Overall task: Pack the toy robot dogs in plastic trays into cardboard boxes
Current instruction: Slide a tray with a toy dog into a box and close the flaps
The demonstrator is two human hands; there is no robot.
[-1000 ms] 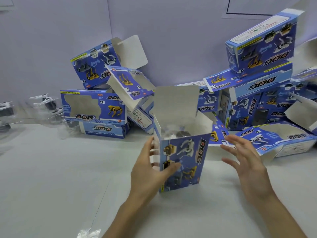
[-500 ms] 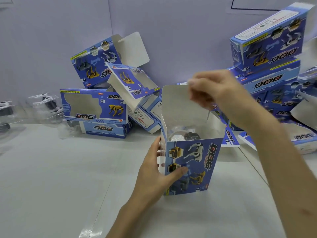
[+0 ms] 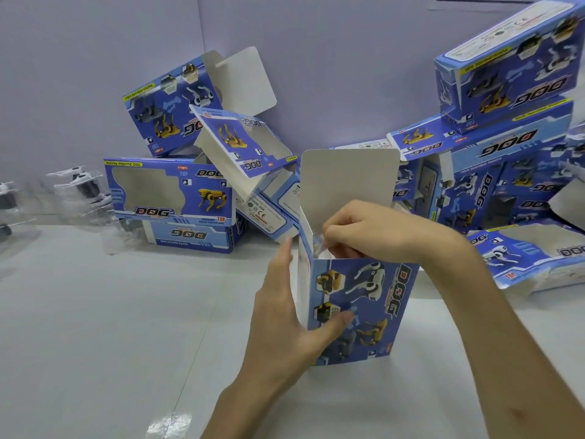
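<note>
— What is the work laid out on?

— A smooth white tabletop point(image 3: 95, 327) that runs back to a plain, pale lilac wall point(image 3: 316, 58). A left heap of blue DOG boxes point(image 3: 171, 191) leans against that wall, some with their flaps hanging open. A taller right stack of boxes point(image 3: 506, 153) sits at the other side. At the far left edge are clear trays with toy dogs point(image 3: 79, 191), rather blurred.

— And the box being packed?

— The upright box point(image 3: 373, 312) stands on end on the tabletop, near the middle and between the two hands. Its white top flap point(image 3: 348, 182) sticks straight up at the back, so the mouth is uncovered.

— The left hand?

— The left hand point(image 3: 285, 315) grips the box low on its left side. The thumb point(image 3: 338, 321) presses on the printed front and the fingers run up the side panel.

— The right?

— The right hand point(image 3: 364, 232) is over the mouth with its fingers curled down inside. They pinch what looks like the edge of a plastic tray point(image 3: 319, 247) just below the rim. The toy itself is hidden inside the box.
</note>
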